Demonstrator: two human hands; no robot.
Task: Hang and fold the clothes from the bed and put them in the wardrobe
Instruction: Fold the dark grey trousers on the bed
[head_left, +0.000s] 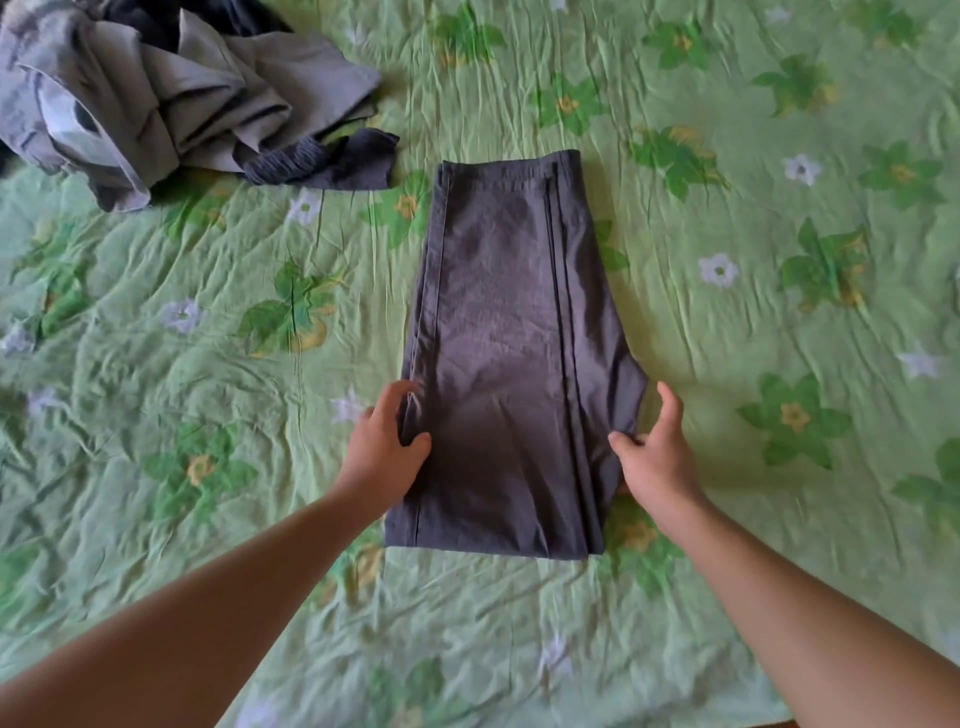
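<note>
A dark grey garment (514, 353), folded lengthwise into a long strip, lies flat in the middle of the bed. My left hand (384, 447) pinches its left edge, thumb on top and fingers curled round the fabric. My right hand (654, 457) sits at the right edge, thumb on the cloth and fingers under or beside the fold; how firmly it grips I cannot tell.
A heap of crumpled grey clothes (156, 98) lies at the far left, with a small dark ribbed piece (322, 161) at its edge. The green flowered bedsheet (779, 312) covers the whole bed. The bed's near edge shows at bottom right.
</note>
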